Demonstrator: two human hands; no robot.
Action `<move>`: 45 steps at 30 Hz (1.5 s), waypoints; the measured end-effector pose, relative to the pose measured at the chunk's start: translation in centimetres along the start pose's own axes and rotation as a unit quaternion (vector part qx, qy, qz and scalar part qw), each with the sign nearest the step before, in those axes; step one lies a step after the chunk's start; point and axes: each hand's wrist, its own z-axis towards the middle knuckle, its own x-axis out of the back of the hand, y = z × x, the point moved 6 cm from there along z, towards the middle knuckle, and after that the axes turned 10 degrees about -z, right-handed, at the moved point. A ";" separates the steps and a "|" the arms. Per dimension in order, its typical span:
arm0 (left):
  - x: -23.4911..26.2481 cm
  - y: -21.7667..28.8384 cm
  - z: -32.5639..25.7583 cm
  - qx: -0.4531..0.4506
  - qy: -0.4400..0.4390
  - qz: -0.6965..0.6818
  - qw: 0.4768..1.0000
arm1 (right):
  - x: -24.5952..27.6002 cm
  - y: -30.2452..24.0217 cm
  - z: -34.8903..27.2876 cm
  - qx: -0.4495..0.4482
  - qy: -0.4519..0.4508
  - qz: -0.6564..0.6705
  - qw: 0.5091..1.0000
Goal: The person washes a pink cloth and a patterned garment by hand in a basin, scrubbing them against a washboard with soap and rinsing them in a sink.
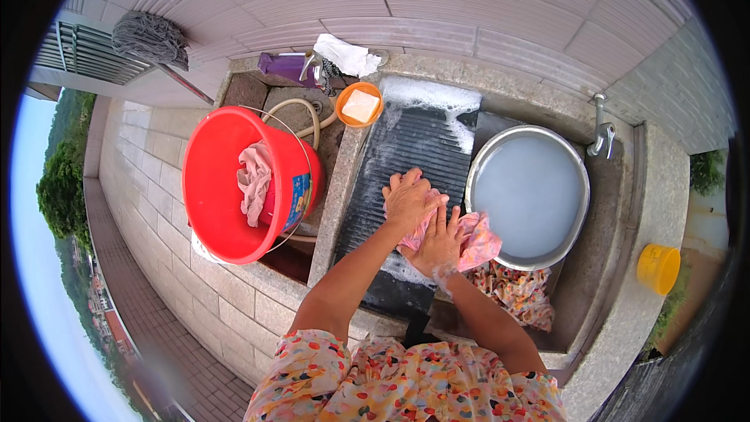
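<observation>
A wet pink cloth (478, 242) lies bunched on a black ridged washboard (418, 141). Curled over the cloth's far left part, my left hand (409, 202) grips it against the ridges. Closer to me, my right hand (436, 248) presses down on the same cloth with its fingers stretched out, soapy suds at the wrist. White foam (433, 98) covers the board's far end. To the right, a round metal basin (471, 195) holds cloudy grey water (531, 187). A patterned wet garment (519, 297) sits below the basin's near rim.
Left of the board stands a red bucket (215, 227) with a pale pink cloth (255, 184) inside. An orange bowl (344, 116) with white soap (360, 105) rests on the sink's divider. A tap (601, 137) rises at the right. A yellow cup (658, 269) stands on the right ledge.
</observation>
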 end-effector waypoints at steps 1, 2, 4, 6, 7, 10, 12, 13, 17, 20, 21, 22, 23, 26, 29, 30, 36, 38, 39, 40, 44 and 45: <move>0.5 0.7 -2.4 -0.044 -0.013 -0.021 0.999 | -0.4 0.0 0.1 -0.001 0.007 -0.009 1.000; 0.9 1.4 -4.9 -0.089 -0.033 -0.030 0.995 | -0.8 0.0 0.2 -0.002 0.012 -0.018 1.000; 1.7 2.4 -7.5 -0.174 -0.008 -0.046 0.984 | -0.4 -0.1 0.2 -0.005 0.104 -0.168 0.980; 2.1 2.8 -6.9 -0.252 0.063 -0.065 0.964 | -0.4 0.0 0.3 -0.008 0.099 -0.147 0.984; 0.8 2.5 -4.6 -0.259 0.036 0.029 0.965 | -0.7 0.2 0.2 -0.009 0.046 -0.047 0.998; -0.6 0.1 3.4 -0.102 0.111 0.098 0.984 | -0.2 0.0 -0.1 -0.006 -0.025 0.017 1.000; -1.0 -0.7 5.5 -0.041 0.118 0.065 0.990 | 0.6 0.0 -0.2 -0.004 -0.011 0.012 1.000; -0.6 -0.7 5.0 -0.034 0.141 0.051 0.988 | 0.4 0.0 -0.2 -0.002 -0.033 0.015 0.999; 0.3 0.6 -2.6 -0.058 0.007 -0.036 0.998 | -0.5 0.1 0.0 0.003 -0.002 0.005 1.000; 1.7 2.2 -7.8 -0.169 -0.019 -0.033 0.985 | -0.5 0.1 0.2 0.002 0.089 -0.070 0.994; 2.0 2.3 -7.7 -0.200 0.001 -0.045 0.979 | -0.5 0.0 0.1 0.001 0.103 -0.115 0.988; 2.3 2.6 -7.3 -0.249 0.036 -0.064 0.966 | -0.7 0.0 0.3 -0.002 0.078 -0.143 0.987; 1.3 2.1 -5.0 -0.248 0.007 -0.034 0.968 | -1.2 0.2 0.2 -0.004 0.015 0.000 1.000; -0.6 -0.6 3.4 -0.082 0.097 0.092 0.988 | -0.1 0.1 0.0 0.001 -0.002 0.018 1.000; -0.5 -1.7 4.8 -0.013 0.156 0.038 0.987 | 0.2 0.1 -0.2 -0.002 -0.041 0.015 0.999; 0.4 -1.6 3.3 -0.011 0.201 0.018 0.979 | 0.5 0.0 -0.2 0.005 -0.007 0.022 1.000; 1.9 2.1 -7.5 -0.201 -0.001 -0.055 0.978 | -0.2 -0.2 0.1 -0.002 0.105 -0.166 0.981; 2.0 2.6 -6.9 -0.251 0.044 -0.047 0.966 | -0.3 -0.1 0.2 -0.005 0.090 -0.152 0.984; 0.9 2.0 -4.7 -0.229 0.023 0.009 0.973 | -0.7 0.0 0.2 -0.004 0.031 -0.072 0.997; 0.3 1.8 -2.3 -0.211 0.067 0.012 0.975 | -0.6 0.0 0.2 0.001 0.009 0.001 1.000; -0.9 -0.6 3.5 -0.061 0.099 0.042 0.992 | 0.4 0.0 0.0 -0.011 -0.010 0.014 1.000; -0.3 -0.7 2.9 -0.053 0.118 0.024 0.991 | 0.2 0.0 0.1 -0.012 -0.028 0.015 0.999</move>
